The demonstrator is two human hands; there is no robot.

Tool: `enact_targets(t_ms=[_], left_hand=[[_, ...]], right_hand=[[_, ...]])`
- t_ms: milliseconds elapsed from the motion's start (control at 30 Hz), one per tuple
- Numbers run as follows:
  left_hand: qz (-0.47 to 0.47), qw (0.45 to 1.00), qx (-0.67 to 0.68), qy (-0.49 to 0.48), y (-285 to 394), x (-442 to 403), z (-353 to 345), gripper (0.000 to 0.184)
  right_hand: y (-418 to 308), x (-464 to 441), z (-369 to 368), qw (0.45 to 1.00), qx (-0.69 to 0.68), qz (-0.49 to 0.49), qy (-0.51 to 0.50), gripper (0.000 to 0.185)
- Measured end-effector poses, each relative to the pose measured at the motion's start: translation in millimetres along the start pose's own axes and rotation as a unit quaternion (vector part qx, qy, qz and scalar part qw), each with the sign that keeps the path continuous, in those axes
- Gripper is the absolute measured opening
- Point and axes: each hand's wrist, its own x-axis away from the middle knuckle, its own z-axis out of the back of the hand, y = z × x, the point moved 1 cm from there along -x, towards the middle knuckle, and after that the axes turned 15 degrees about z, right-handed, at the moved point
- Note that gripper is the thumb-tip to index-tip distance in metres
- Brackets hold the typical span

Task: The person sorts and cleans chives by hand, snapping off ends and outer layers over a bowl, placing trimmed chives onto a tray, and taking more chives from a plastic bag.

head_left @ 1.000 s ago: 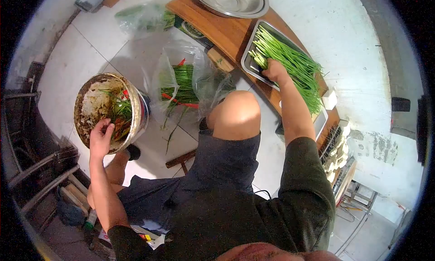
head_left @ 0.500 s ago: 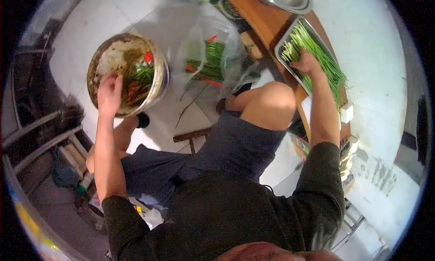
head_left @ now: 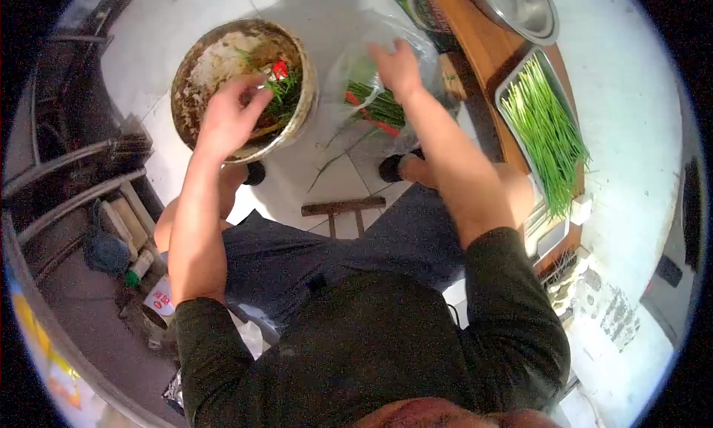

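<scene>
My left hand [head_left: 232,116] is over a bucket [head_left: 310,94] of food scraps, its thumb and fingers apart with nothing visible between them. Green trimmings and a red piece [head_left: 279,70] lie in the bucket beside the fingertips. My right hand [head_left: 399,70] reaches above a clear plastic bag [head_left: 427,57], fingers spread and empty. Inside the bag rests a bundle of long green stems [head_left: 382,105] with red bands [head_left: 382,125] around it. More long, thin green stems [head_left: 546,123], pale at one end, fill a metal tray [head_left: 506,86] to the right.
The tray stands on a wooden bench [head_left: 475,46] along the wall, with a steel bowl [head_left: 523,12] at its far end. A small wooden stool [head_left: 343,206] is between my legs. Shelving with a bottle [head_left: 139,268] and other items stands at left.
My right hand has left the stems in the tray and moved left to the bag. My left hand has shifted toward the bucket's right side, its fingers opened. The view has shifted.
</scene>
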Motion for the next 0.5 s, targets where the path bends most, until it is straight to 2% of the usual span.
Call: enact_targets(t_ms=[33,100,133,200,267,300,333,367,433,500], left_hand=[[0.011,1.000,0.009,-0.020,1,1,1,0.039],[0.035,0.999,0.021,-0.037,4,4,4,0.039],[0.041,0.998,0.022,-0.040,5,4,4,0.039],[0.032,0.998,-0.016,-0.052,7,2,5,0.033],[0.060,0.994,0.034,-0.081,12,2,6,0.032],[0.076,0.991,0.059,-0.098,13,3,4,0.032],[0.049,0.993,0.057,-0.088,13,3,3,0.031],[0.046,0.993,0.074,-0.085,14,2,2,0.031],[0.042,0.990,0.105,-0.086,15,1,0,0.031],[0.043,0.990,0.107,-0.085,17,-2,-1,0.030]], right_hand=[[38,-5,-10,0.993,-0.059,-0.098,0.014,0.068],[98,12,-37,0.954,-0.123,-0.212,0.174,0.065],[149,17,-61,0.970,-0.092,-0.192,0.119,0.051],[169,33,-82,0.992,-0.044,-0.120,0.016,0.036],[150,54,-108,0.993,-0.061,-0.036,-0.095,0.039],[144,60,-119,0.982,-0.107,-0.033,-0.152,0.038],[136,66,-129,0.965,-0.153,-0.033,-0.210,0.036],[129,72,-136,0.940,-0.210,-0.059,-0.262,0.028],[128,85,-148,0.939,-0.148,0.032,-0.309,0.029],[128,90,-142,0.942,-0.067,0.066,-0.321,0.029]])
